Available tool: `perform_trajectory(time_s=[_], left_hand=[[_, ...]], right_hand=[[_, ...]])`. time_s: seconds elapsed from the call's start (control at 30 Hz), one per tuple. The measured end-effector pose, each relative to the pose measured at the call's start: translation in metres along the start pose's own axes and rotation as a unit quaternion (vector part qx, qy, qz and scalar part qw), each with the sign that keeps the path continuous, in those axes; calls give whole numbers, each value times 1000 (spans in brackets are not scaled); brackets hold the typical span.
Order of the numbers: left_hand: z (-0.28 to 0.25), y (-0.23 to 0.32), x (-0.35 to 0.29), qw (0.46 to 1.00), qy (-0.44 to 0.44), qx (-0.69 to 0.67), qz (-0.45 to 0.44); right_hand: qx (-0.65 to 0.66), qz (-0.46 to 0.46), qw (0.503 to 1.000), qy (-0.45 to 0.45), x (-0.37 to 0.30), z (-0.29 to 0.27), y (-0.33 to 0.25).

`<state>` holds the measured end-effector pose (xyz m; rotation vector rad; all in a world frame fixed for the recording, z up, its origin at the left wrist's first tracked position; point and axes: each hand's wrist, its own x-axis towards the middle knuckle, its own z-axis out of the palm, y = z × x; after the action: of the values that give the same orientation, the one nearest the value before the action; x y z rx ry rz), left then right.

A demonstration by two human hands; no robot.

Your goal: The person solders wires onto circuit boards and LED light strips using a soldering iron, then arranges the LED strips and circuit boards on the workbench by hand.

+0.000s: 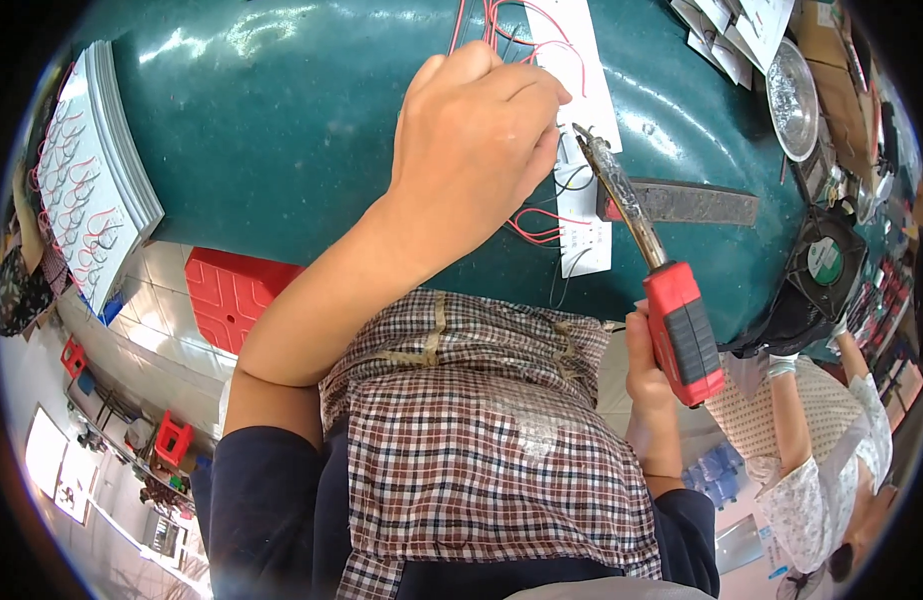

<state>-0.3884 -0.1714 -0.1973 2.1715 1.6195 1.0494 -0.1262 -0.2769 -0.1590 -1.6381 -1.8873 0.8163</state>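
hands (pixel 477 130) (pixel 650 365) at green table (pixel 282 150), tiled floor (pixel 172 265) below

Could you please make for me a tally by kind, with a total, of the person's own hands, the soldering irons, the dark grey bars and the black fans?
Person's own hands: 2 (left hand, right hand)
Soldering iron: 1
Dark grey bar: 1
Black fan: 1
Total: 5

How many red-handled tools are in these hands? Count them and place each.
1: the red-handled tool in the right hand, its metal tip near the left hand. Anything small inside the left hand may be hidden.
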Motion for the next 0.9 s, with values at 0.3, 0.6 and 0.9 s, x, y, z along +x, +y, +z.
perform_trajectory(time_s=[0.3,0.6,0.9], left_hand=[[2,1,0,1000,4,7,-2],[1,1,1,1000,4,7,0],[0,1,3,1000,-1,9,-3]], right_hand=[[-6,-25,1000,-17,8,2,-5],[-16,-50,999,-12,9,1,-4],[41,50,998,17,0,-2,-2]])
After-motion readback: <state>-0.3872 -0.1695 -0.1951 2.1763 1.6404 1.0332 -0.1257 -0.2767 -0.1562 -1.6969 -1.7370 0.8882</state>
